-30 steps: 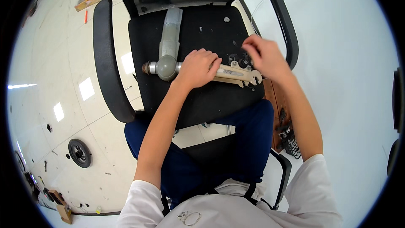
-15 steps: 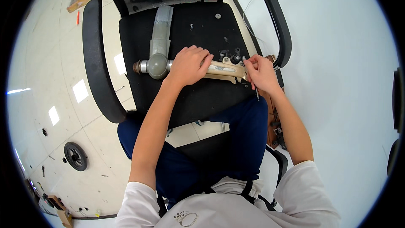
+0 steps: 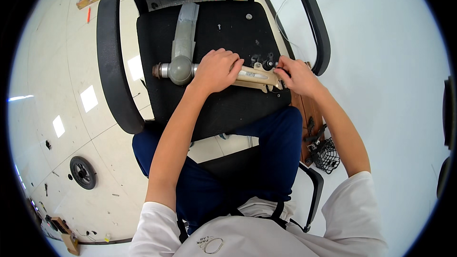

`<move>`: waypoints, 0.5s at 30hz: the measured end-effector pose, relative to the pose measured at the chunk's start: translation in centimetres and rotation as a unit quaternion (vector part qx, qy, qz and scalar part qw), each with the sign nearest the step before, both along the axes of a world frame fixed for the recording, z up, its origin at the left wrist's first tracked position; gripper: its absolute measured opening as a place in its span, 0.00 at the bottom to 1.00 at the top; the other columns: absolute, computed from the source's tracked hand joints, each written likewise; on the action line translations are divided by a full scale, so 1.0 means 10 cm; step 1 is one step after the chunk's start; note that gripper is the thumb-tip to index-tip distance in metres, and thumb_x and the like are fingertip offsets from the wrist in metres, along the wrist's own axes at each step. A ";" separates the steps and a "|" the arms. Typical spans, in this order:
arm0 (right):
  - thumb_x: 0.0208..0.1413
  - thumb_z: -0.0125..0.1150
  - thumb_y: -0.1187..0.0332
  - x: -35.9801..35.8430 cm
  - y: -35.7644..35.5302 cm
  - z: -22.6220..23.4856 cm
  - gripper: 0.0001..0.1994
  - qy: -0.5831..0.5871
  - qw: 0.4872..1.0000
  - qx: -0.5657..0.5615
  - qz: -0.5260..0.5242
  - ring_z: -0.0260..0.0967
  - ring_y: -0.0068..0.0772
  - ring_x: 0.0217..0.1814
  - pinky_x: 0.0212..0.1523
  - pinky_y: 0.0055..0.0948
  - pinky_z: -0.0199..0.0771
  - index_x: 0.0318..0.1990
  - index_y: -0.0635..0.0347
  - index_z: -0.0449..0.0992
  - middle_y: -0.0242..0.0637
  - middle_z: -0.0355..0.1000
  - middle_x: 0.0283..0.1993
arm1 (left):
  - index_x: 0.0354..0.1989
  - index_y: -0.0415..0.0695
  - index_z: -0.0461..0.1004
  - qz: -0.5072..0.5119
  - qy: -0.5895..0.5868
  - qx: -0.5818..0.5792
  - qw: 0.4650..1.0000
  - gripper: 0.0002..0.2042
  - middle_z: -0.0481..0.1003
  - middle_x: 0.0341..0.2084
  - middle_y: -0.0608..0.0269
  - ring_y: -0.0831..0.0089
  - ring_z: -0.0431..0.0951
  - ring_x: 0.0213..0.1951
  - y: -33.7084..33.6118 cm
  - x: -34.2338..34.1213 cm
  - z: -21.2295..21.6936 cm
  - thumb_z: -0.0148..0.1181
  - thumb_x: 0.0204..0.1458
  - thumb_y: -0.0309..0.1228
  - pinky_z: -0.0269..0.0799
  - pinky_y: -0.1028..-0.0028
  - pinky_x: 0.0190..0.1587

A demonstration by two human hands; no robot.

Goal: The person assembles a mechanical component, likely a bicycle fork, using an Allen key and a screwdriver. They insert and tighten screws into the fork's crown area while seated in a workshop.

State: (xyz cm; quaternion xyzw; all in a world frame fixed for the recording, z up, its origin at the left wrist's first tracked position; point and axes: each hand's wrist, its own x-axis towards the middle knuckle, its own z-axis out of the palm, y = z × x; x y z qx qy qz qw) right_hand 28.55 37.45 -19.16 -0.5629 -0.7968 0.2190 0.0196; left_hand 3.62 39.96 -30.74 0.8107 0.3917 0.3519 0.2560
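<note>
On the black chair seat (image 3: 209,109) lies a tubular assembly: a grey bracket (image 3: 185,31) rises from a round grey joint (image 3: 181,70), and a long cream arm (image 3: 252,76) runs right from it. My left hand (image 3: 218,70) is closed over the cream arm, holding it down near the joint. At the arm's right end my right hand (image 3: 299,76) is pinched, fingertips against the end fittings. A small dark piece shows between those fingers, too hidden to name. Several black metal parts (image 3: 268,63) lie just above the arm's end.
A small bolt (image 3: 219,27) and a round washer-like piece (image 3: 249,16) lie farther back on the seat. Armrests (image 3: 112,62) flank it. A wheel (image 3: 83,172) and scattered bits are on the floor at left. A black wire basket (image 3: 327,156) stands low at right.
My right hand has turned and shifted slightly up; the thin rod that stuck out below it is no longer visible. My left hand keeps its hold. The view has shifted slightly.
</note>
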 end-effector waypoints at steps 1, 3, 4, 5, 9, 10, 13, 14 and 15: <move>0.60 0.61 0.68 0.02 0.02 0.02 0.08 -0.032 0.999 -0.001 0.026 0.73 0.52 0.28 0.30 0.42 0.69 0.35 0.63 0.70 0.48 0.74 0.25 | 0.28 0.42 0.78 -0.001 0.002 0.000 1.000 0.13 0.78 0.26 0.59 0.60 0.76 0.34 0.01 0.00 0.00 0.54 0.59 0.35 0.70 0.62 0.40; 0.59 0.62 0.68 0.05 0.10 0.06 0.08 -0.093 0.993 -0.002 0.079 0.73 0.53 0.30 0.32 0.44 0.70 0.36 0.62 0.70 0.47 0.75 0.27 | 0.28 0.42 0.78 -0.001 0.001 0.001 1.000 0.12 0.78 0.26 0.59 0.60 0.76 0.34 0.02 0.01 0.01 0.54 0.59 0.35 0.70 0.62 0.39; 0.58 0.64 0.67 0.06 0.15 0.09 0.09 -0.106 0.988 0.000 0.110 0.73 0.54 0.31 0.33 0.45 0.71 0.35 0.61 0.71 0.47 0.75 0.27 | 0.28 0.42 0.78 -0.001 -0.004 0.003 1.000 0.12 0.78 0.26 0.59 0.60 0.76 0.33 0.02 0.03 0.02 0.54 0.58 0.35 0.70 0.62 0.39; 0.56 0.65 0.66 0.06 0.22 0.13 0.09 -0.120 0.983 0.001 0.142 0.74 0.55 0.33 0.33 0.46 0.71 0.35 0.61 0.72 0.47 0.75 0.27 | 0.28 0.42 0.78 0.001 -0.008 0.004 1.000 0.12 0.78 0.26 0.59 0.60 0.76 0.33 0.02 0.04 0.02 0.54 0.58 0.35 0.70 0.62 0.39; 0.54 0.67 0.67 0.13 0.24 0.27 0.09 -0.087 0.970 0.085 0.211 0.75 0.50 0.36 0.35 0.42 0.74 0.38 0.62 0.76 0.42 0.76 0.36 | 0.28 0.42 0.78 0.007 -0.013 0.002 1.000 0.12 0.77 0.25 0.59 0.60 0.76 0.33 0.02 0.07 0.03 0.55 0.58 0.34 0.69 0.63 0.39; 0.54 0.67 0.68 0.18 0.19 0.28 0.09 -0.048 0.970 0.116 0.210 0.75 0.48 0.36 0.35 0.40 0.74 0.39 0.62 0.77 0.42 0.76 0.38 | 0.28 0.41 0.78 0.006 -0.017 0.005 1.000 0.11 0.77 0.25 0.59 0.61 0.76 0.33 0.01 0.08 0.03 0.55 0.58 0.34 0.69 0.63 0.39; 0.54 0.68 0.69 0.31 -0.14 0.25 0.11 0.040 0.997 0.049 -0.052 0.76 0.41 0.39 0.37 0.34 0.75 0.43 0.63 0.78 0.42 0.75 0.40 | 0.27 0.41 0.78 0.004 -0.013 0.012 1.000 0.12 0.77 0.25 0.60 0.61 0.75 0.32 0.00 0.12 0.09 0.55 0.58 0.34 0.69 0.63 0.39; 0.54 0.67 0.70 0.33 -0.18 0.27 0.11 0.022 0.997 0.046 -0.059 0.76 0.39 0.40 0.37 0.33 0.75 0.44 0.63 0.79 0.41 0.76 0.41 | 0.27 0.41 0.78 0.002 -0.011 0.014 1.000 0.12 0.77 0.25 0.60 0.61 0.75 0.32 0.01 0.14 0.11 0.55 0.58 0.34 0.69 0.63 0.39; 0.55 0.66 0.70 0.35 -0.22 0.28 0.12 0.004 0.997 0.044 -0.065 0.76 0.37 0.42 0.38 0.31 0.75 0.45 0.64 0.79 0.41 0.76 0.42 | 0.27 0.41 0.78 0.004 -0.014 0.015 1.000 0.12 0.77 0.25 0.60 0.61 0.75 0.32 0.01 0.15 0.12 0.55 0.58 0.34 0.69 0.63 0.38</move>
